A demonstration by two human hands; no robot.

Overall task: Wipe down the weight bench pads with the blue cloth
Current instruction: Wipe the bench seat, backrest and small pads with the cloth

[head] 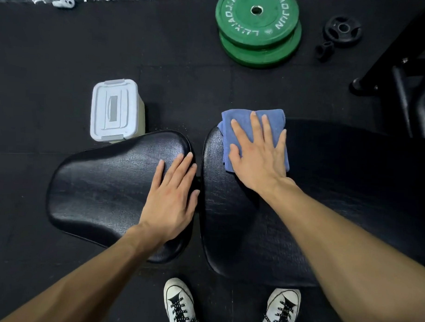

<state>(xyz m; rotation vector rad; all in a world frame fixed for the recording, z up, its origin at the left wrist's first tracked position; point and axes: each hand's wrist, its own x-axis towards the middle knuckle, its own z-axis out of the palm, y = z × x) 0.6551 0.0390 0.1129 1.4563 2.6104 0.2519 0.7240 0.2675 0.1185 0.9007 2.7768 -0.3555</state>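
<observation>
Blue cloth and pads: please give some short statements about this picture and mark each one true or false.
1. The right hand presses flat on the cloth. True.
2. The left hand holds a second cloth. False: it lies bare on the seat pad.
3. The cloth lies on the back pad. True.
4. The white box stands on the seat pad. False: it stands on the floor.
</observation>
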